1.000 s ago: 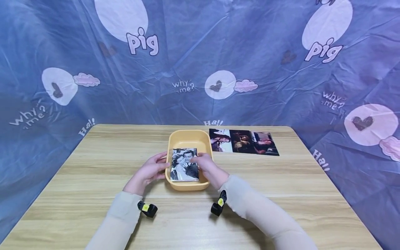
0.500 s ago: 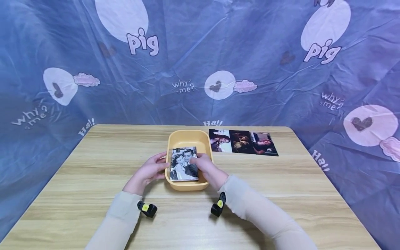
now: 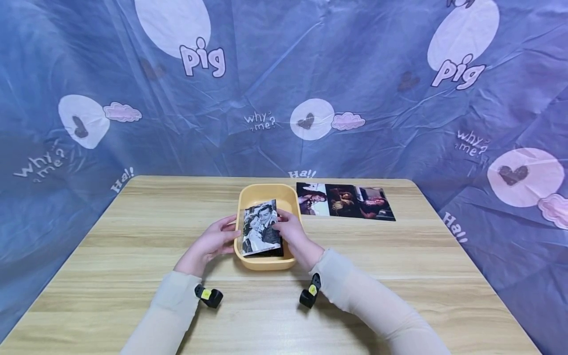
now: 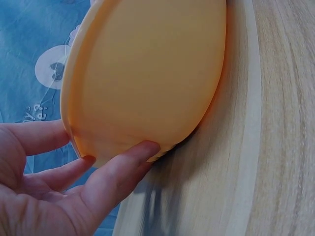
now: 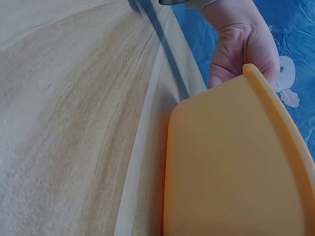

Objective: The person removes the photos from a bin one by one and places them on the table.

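Note:
In the head view a yellow plastic storage tray (image 3: 265,266) stands mid-table. My left hand (image 3: 218,239) grips its left side, fingers spread along the wall; in the left wrist view my left hand (image 4: 74,182) has its fingertips against the yellow wall. A black-and-white photo card (image 3: 259,229) of a couple is tilted inside the tray. My right hand (image 3: 295,234) reaches over the right rim and pinches the card's right edge, thumb on top. Under its lower edge a dark card (image 3: 272,252) shows. In the right wrist view the tray's wall hides my right fingers.
Behind and right of the tray, dark photo cards lie side by side on the wooden table (image 3: 377,286): a left card (image 3: 313,199), a middle card (image 3: 343,201) and a right card (image 3: 376,203). A blue printed cloth (image 3: 266,74) hangs behind the table.
The right hand has slid the black-and-white card away from me and turned it slightly, uncovering the dark card beneath its near edge. The left hand and tray keep their place.

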